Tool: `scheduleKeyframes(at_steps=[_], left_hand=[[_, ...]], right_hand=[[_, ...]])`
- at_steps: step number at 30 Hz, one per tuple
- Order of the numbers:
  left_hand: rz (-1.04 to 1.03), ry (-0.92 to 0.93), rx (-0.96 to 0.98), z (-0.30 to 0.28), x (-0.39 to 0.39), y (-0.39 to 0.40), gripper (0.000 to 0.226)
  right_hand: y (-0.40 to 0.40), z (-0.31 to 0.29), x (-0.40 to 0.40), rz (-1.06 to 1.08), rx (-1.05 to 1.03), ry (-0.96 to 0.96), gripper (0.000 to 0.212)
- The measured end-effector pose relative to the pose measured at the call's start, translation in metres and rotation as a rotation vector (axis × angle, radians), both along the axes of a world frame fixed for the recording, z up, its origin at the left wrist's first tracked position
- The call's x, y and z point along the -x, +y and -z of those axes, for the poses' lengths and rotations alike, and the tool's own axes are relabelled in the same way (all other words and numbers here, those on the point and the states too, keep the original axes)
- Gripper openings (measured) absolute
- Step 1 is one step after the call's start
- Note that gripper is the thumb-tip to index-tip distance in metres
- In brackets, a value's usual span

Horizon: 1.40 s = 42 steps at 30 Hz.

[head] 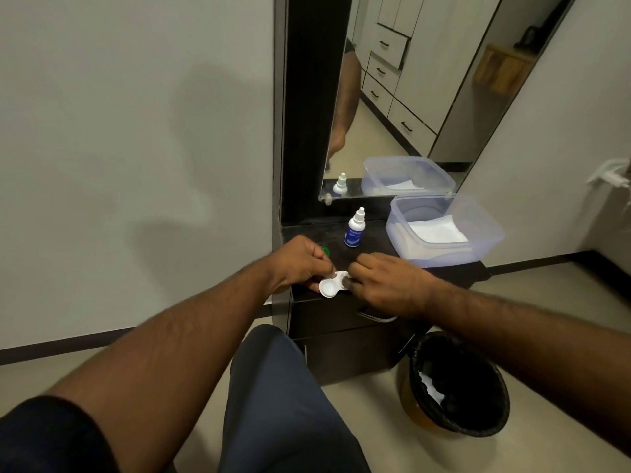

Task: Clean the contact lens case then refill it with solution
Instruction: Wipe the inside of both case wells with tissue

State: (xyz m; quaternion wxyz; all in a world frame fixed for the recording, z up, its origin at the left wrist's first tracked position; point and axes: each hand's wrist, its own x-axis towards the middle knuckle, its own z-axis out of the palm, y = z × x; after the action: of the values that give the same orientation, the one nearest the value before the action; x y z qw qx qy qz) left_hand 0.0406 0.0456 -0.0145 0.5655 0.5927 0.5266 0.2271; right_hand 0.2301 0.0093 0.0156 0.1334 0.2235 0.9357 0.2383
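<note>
Both hands, left hand (300,264) and right hand (386,281), pinch one case (333,285); right well hidden; green cap (324,250) half-hidden; one bottle (355,228).

No text can be read. The small bottle (355,228) standing far on the dark cabinet top (372,254) has a blue label with white print, but the print is too blurred to make out.

Both hands on the white lens case (333,285) at the table (375,254) edge: left hand (300,264) holds it, right hand (382,281) pinches the other end. Solution bottle (355,230) stands just behind.
</note>
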Motion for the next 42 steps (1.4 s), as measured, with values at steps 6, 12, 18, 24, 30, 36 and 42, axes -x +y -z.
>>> scheduleKeyframes(at_steps=[6, 12, 18, 24, 30, 36, 42], left_hand=[[0.019, 0.015, -0.008, 0.000, 0.002, 0.000, 0.007], [0.005, 0.010, -0.027, 0.001, 0.001, -0.004, 0.007], [0.008, 0.017, -0.017, 0.001, 0.001, -0.002, 0.006], [0.024, 0.040, -0.004, -0.001, 0.002, -0.001, 0.006], [0.015, 0.031, -0.019, -0.001, 0.004, -0.003, 0.008], [-0.036, 0.009, -0.094, 0.002, 0.002, -0.008, 0.010], [-0.040, 0.027, -0.137, 0.007, 0.002, -0.010, 0.013]], right_hand=[[-0.025, 0.018, 0.028, 1.073, 0.889, 1.257, 0.019], [-0.040, 0.021, 0.017, 1.142, 1.650, 2.256, 0.024], [-0.030, 0.015, 0.004, 0.735, 0.770, 1.475, 0.029], [-0.008, 0.001, -0.005, 0.293, 0.329, 0.322, 0.041], [0.007, -0.005, -0.008, 0.029, 0.054, 0.035, 0.045], [-0.020, 0.017, 0.008, 0.222, -0.115, 0.184, 0.031], [-0.032, 0.033, 0.040, 1.201, 0.826, 1.456, 0.023]])
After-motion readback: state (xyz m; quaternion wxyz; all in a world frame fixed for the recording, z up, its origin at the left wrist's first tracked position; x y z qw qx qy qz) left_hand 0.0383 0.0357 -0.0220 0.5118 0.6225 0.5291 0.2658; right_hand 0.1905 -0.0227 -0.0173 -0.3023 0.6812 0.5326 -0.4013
